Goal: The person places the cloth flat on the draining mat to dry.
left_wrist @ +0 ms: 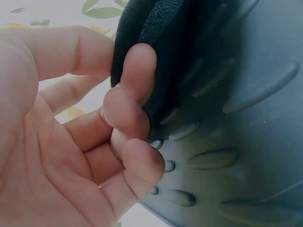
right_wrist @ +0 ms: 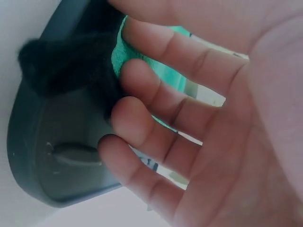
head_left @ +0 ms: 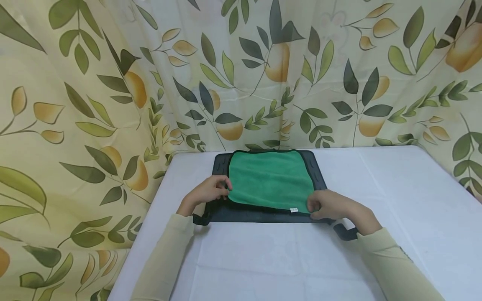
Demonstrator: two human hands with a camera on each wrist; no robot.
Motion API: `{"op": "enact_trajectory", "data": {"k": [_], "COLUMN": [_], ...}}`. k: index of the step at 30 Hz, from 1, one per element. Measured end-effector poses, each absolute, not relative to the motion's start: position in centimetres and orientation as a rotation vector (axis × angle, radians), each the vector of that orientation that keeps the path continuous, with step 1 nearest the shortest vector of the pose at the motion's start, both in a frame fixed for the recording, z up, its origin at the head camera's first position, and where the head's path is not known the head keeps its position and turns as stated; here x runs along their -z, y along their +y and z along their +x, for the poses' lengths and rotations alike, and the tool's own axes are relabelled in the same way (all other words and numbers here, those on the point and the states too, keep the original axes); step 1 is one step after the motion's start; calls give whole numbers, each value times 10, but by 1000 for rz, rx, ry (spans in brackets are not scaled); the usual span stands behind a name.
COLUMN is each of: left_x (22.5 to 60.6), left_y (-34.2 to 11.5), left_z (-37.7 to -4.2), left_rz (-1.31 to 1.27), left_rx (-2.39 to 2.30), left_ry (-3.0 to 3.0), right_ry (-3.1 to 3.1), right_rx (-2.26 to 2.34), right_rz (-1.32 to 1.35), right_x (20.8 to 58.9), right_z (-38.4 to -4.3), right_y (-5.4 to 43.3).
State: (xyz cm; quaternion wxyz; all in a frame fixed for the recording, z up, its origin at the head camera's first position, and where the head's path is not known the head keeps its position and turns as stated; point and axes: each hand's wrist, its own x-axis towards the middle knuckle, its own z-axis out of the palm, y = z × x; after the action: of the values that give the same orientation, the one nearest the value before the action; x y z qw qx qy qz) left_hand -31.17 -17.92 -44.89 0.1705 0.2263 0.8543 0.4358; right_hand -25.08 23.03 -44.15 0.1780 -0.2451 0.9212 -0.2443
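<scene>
A green cloth (head_left: 269, 179) with a dark edge and a small white tag lies over a dark plastic tray (head_left: 248, 214). At its left near corner, my left hand (head_left: 208, 190) pinches the edge. Its dark underside (left_wrist: 163, 28) shows between thumb and fingers in the left wrist view, beside the ridged tray surface (left_wrist: 213, 161). My right hand (head_left: 333, 205) pinches the right near corner, close to the tag. A dark fold of the cloth (right_wrist: 66, 64) hangs over the tray rim (right_wrist: 21, 165) in the right wrist view. The cloth's near edge is lifted off the tray.
The tray stands on a table with a white cover (head_left: 248, 259), near its far edge. A curtain (head_left: 241, 75) printed with leaves and fruit hangs behind the table and along the left. Dark bands (head_left: 344, 232) circle both wrists.
</scene>
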Motion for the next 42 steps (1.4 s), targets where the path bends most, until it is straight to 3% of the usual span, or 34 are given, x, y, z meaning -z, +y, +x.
{"op": "enact_trajectory", "data": {"k": [42], "left_x": [449], "left_y": [-182], "left_z": [-306], "left_rz": [563], "left_rx": [-1087], "left_ry": [2328], "right_ry": [2527], "right_rx": [792], "right_rz": [-737], "right_x": [434], "right_z": [-258], "right_y": [251]}}
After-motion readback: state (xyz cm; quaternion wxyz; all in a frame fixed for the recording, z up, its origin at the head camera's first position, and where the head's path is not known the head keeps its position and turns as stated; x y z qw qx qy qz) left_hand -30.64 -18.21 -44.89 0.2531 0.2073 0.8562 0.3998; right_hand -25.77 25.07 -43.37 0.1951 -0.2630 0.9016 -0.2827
